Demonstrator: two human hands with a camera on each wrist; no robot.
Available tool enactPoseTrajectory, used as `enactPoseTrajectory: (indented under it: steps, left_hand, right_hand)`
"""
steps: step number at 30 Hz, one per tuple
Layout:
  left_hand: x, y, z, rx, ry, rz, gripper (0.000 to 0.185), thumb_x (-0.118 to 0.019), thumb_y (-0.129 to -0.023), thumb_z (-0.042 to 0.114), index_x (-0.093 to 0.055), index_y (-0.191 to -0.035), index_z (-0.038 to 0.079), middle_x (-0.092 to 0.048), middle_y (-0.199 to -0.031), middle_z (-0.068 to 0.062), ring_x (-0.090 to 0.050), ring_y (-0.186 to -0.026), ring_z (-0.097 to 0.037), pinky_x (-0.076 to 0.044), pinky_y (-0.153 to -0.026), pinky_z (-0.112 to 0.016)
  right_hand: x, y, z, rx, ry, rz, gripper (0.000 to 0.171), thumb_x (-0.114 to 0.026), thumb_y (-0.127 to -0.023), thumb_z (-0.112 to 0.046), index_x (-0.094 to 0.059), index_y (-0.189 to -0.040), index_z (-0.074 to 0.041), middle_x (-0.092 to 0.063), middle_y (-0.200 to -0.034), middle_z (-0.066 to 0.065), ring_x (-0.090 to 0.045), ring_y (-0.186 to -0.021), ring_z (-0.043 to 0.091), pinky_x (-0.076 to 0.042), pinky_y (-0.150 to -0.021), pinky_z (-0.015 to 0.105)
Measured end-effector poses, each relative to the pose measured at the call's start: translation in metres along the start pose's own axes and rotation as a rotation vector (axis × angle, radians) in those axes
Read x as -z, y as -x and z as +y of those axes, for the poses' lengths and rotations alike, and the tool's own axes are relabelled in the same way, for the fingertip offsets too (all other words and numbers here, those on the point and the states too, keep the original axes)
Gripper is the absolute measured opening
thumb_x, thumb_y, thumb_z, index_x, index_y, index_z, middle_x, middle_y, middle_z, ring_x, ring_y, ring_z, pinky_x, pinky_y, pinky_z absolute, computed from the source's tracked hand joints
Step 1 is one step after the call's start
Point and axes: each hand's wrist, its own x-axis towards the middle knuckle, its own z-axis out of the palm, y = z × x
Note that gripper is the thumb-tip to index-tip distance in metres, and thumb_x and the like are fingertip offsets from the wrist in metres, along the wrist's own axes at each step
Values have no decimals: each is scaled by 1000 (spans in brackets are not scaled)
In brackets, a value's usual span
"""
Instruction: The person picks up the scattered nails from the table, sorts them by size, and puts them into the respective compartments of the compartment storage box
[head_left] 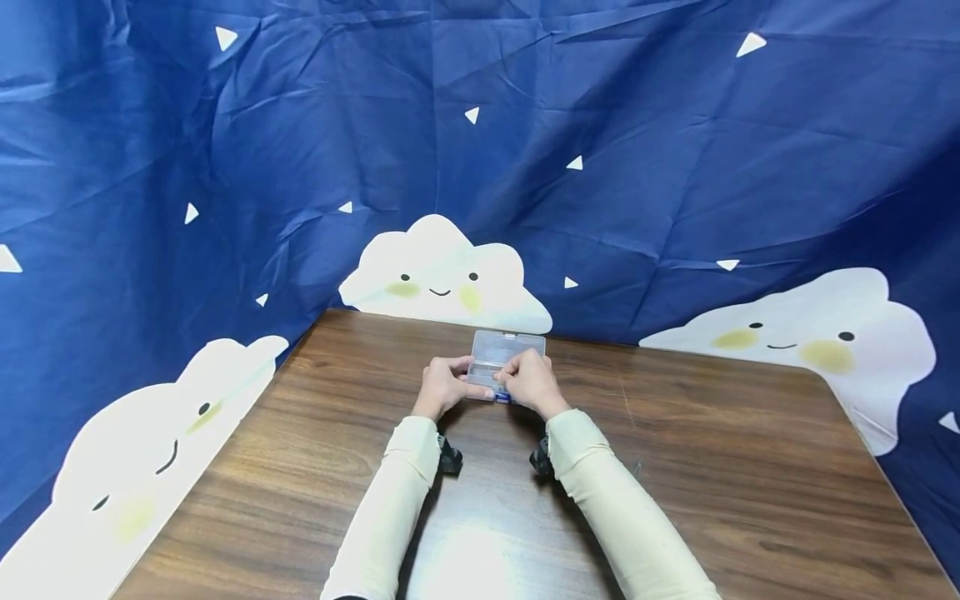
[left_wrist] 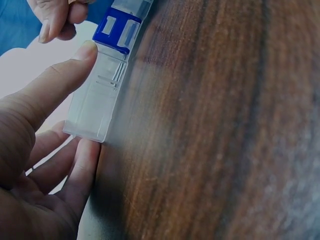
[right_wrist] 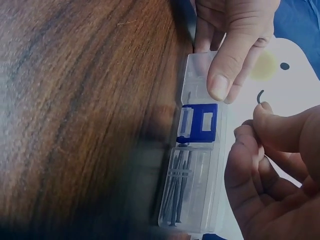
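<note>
A clear plastic compartment box (head_left: 491, 343) stands near the table's far edge with its lid raised at the back. On its front is a blue latch (right_wrist: 197, 131). Several dark nails (right_wrist: 176, 187) lie in the compartment right of the latch. My left hand (head_left: 442, 385) grips the box's left end, thumb on the front top edge and fingers around the end, as the left wrist view shows. Above the box's open right part is my right hand (head_left: 531, 382), fingers curled, thumb tip against the index finger (right_wrist: 245, 131). Nothing shows between those fingertips.
The brown wooden table (head_left: 720, 450) spreads to both sides and toward me. A blue cloth (head_left: 450, 167) with white clouds and triangles hangs right behind its far edge. A small thin greenish thing (head_left: 637, 469) lies by the right forearm. Dark cameras are strapped to both wrists.
</note>
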Motion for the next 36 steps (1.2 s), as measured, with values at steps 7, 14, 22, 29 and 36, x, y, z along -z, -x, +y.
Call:
enactPoseTrajectory:
  steps: [7, 14, 22, 29, 36]
  left_hand:
    - [0, 1, 0, 5, 2, 6, 75, -101, -56, 19, -72, -124, 5, -74, -111, -10, -73, -89, -15, -56, -81, -29]
    - [0, 1, 0, 11, 9, 10, 75, -101, -56, 18, -71, -124, 4, -74, -110, -11, -73, -88, -15, -56, -80, -29]
    - [1, 0, 0, 17, 17, 7, 77, -101, -55, 19, -71, -125, 5, -74, -112, -10, -72, -90, -16, -56, -82, -31]
    - [1, 0, 0, 22, 42, 9, 78, -101, -54, 18, -71, -125, 4, -75, -109, -10, -72, -90, -17, -55, -84, -31]
    - [2, 1, 2, 20, 16, 14, 77, -101, -55, 19, -71, -125, 5, -75, -107, -10, -73, -89, -16, -55, -85, -32]
  right_hand:
    - [8, 4, -2, -23, 5, -8, 16, -79, -88, -14, -80, -73, -8, -73, -80, -3, -62, -79, 19, -50, -79, 39]
    - [17, 8, 2, -36, 17, -33, 15, -80, -88, -16, -80, -74, -9, -72, -78, -3, -59, -76, 18, -49, -75, 37]
    - [28, 16, 9, -10, 24, -34, 14, -80, -88, -17, -80, -74, -12, -73, -80, -6, -61, -80, 17, -48, -82, 39]
    - [42, 26, 12, -13, 18, -41, 11, -80, -87, -16, -80, -77, -14, -72, -77, -6, -59, -73, 15, -48, -73, 36]
    - [55, 39, 21, 15, 59, -61, 8, -80, -87, -15, -80, -78, -16, -71, -76, -8, -59, -74, 16, -48, -75, 38]
